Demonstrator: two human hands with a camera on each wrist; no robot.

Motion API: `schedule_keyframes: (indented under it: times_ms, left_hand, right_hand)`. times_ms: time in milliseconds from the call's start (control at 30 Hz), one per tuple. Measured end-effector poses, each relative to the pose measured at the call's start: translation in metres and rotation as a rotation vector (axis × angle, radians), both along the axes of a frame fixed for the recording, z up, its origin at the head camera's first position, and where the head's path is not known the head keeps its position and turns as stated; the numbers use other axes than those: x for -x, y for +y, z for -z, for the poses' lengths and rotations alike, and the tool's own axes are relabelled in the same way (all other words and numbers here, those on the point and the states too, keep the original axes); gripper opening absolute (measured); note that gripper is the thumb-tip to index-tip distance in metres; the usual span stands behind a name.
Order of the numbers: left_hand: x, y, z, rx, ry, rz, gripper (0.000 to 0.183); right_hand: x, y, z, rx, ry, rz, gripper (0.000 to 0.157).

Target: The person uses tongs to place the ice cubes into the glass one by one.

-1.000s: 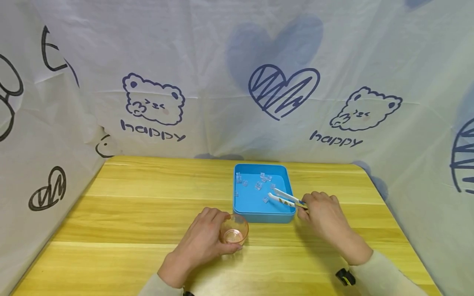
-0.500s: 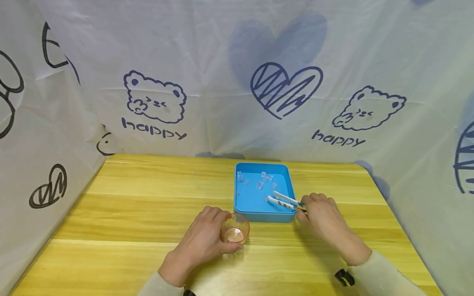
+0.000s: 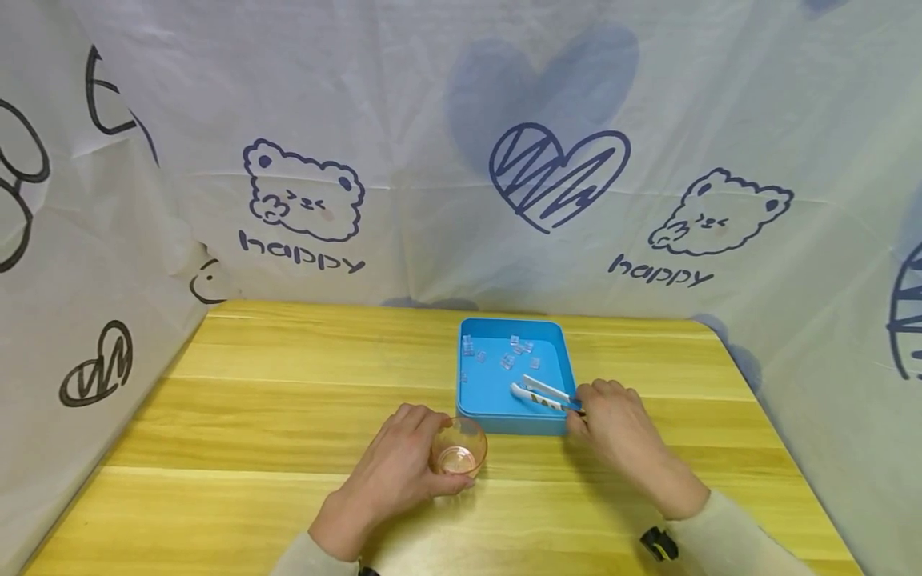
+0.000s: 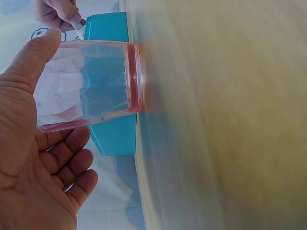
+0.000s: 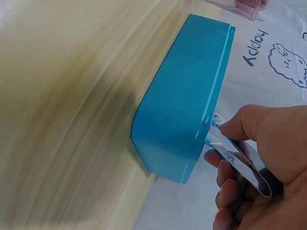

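Note:
My left hand (image 3: pixel 392 464) holds a clear, orange-pink tinted cup (image 3: pixel 458 459) upright on the table, thumb at the near side of its rim and fingers at the far side. In my right hand (image 3: pixel 619 420) is a pair of small metal tongs (image 5: pixel 242 165) with white tips, pinched between thumb and fingers. The tips reach over the right wall of a blue square box (image 3: pixel 515 424) and hang slightly apart near its front. Several small clear cubes (image 3: pixel 507 362) lie in the box, mostly toward its back and left. Whether a cube sits between the tips I cannot tell.
The yellow wood-grain table (image 3: pixel 288 432) carries the box just behind and right of the cup. A white cloth (image 3: pixel 425 240) printed with bears and hearts hangs behind the table and along both sides.
My right hand has moved the tongs left and toward the box's front, over the spot where a lone cube showed; that cube is now hidden. The left hand and cup stay put.

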State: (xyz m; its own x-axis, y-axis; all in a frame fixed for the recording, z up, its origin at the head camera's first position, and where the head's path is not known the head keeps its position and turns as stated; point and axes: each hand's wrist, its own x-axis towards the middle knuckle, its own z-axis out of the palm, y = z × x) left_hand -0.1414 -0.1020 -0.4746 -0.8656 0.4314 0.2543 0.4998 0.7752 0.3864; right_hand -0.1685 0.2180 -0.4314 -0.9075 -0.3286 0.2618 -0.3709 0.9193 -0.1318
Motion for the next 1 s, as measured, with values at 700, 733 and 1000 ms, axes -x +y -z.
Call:
schedule_keyframes:
  times_ms: [700, 733, 1000]
  left_hand:
    - [-0.001, 0.000, -0.001, 0.008, 0.014, 0.002, 0.076]
    - [-0.001, 0.000, 0.000, 0.008, 0.016, 0.001, 0.076]
    - [-0.002, 0.001, -0.002, 0.024, 0.035, -0.003, 0.075]
  right_hand:
    - [-0.002, 0.001, 0.008, 0.014, 0.062, -0.023, 0.025]
    - [-0.003, 0.001, 0.008, 0.017, 0.071, -0.026, 0.026]
    - [-0.015, 0.001, -0.002, 0.082, 0.113, -0.039, 0.007]
